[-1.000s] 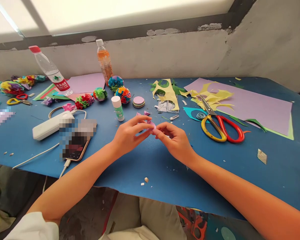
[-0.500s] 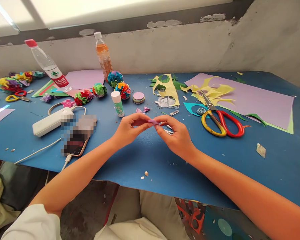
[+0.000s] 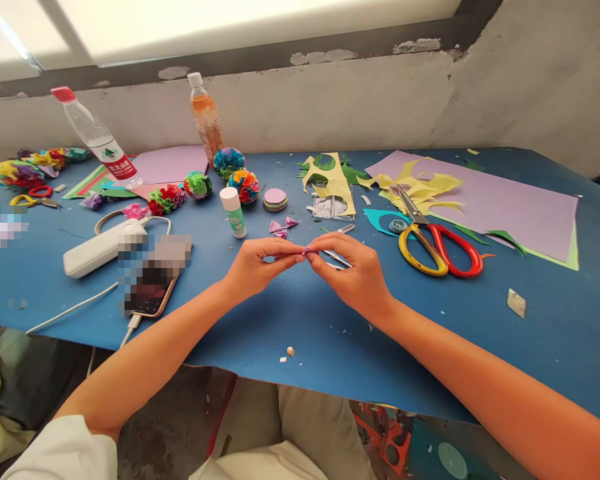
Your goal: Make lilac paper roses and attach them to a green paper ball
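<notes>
A tiny bit of purple paper (image 3: pixel 307 251) is pinched at the fingertips by the left hand (image 3: pixel 257 267) and the right hand (image 3: pixel 355 272), and it is held over the blue counter (image 3: pixel 290 313). Little folded purple pieces (image 3: pixel 276 227) are seen just past the hands, near the glue stick (image 3: pixel 234 215), and big scissors (image 3: pixel 422 233) with yellow and red handles are seen to the right

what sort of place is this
Probably a craft room or shared work table: a blue table bears large scissors, a glue stick and cut yellow paper scraps, while both hands pinch a small purple paper piece.
</notes>
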Action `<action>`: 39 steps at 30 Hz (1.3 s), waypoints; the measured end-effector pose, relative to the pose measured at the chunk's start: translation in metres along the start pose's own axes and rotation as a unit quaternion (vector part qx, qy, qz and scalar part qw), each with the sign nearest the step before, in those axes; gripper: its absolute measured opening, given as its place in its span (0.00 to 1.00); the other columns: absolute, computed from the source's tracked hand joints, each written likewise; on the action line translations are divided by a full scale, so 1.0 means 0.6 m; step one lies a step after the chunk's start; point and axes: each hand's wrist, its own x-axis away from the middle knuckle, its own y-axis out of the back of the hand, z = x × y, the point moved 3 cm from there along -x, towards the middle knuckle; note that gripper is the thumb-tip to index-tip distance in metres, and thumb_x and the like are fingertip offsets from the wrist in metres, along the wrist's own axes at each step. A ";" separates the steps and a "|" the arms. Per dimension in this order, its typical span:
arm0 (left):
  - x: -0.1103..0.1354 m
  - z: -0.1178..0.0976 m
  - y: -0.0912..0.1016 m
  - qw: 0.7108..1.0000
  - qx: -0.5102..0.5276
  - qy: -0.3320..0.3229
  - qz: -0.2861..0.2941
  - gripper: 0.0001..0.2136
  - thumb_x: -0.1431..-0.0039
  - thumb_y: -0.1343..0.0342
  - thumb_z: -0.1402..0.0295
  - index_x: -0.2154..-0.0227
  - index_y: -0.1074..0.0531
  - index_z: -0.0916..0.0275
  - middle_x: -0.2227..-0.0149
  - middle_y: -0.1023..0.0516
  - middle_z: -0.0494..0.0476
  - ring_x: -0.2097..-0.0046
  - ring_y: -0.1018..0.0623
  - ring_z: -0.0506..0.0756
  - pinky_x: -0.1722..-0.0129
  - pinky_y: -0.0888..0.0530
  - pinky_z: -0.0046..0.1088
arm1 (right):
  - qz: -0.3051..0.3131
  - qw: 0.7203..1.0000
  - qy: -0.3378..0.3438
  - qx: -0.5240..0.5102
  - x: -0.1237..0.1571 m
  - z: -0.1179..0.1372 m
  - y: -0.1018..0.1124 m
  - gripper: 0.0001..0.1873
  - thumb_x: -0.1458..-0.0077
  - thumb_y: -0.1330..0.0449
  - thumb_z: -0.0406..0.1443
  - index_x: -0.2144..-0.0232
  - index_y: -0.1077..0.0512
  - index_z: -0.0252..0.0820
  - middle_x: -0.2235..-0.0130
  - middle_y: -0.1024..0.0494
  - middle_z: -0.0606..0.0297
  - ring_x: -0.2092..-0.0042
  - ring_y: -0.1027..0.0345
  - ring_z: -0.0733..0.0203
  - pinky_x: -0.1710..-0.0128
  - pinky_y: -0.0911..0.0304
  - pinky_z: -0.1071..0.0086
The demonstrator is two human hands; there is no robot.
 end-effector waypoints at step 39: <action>-0.006 0.010 0.001 0.990 0.045 0.131 0.007 0.11 0.48 0.42 0.64 0.67 0.19 0.65 0.71 0.22 0.55 0.72 0.31 0.47 0.77 0.35 0.21 | -0.003 0.974 0.143 0.174 -0.008 0.003 0.007 0.01 0.45 0.39 0.36 0.68 0.27 0.47 0.69 0.21 0.65 0.68 0.28 0.58 0.64 0.35 0.62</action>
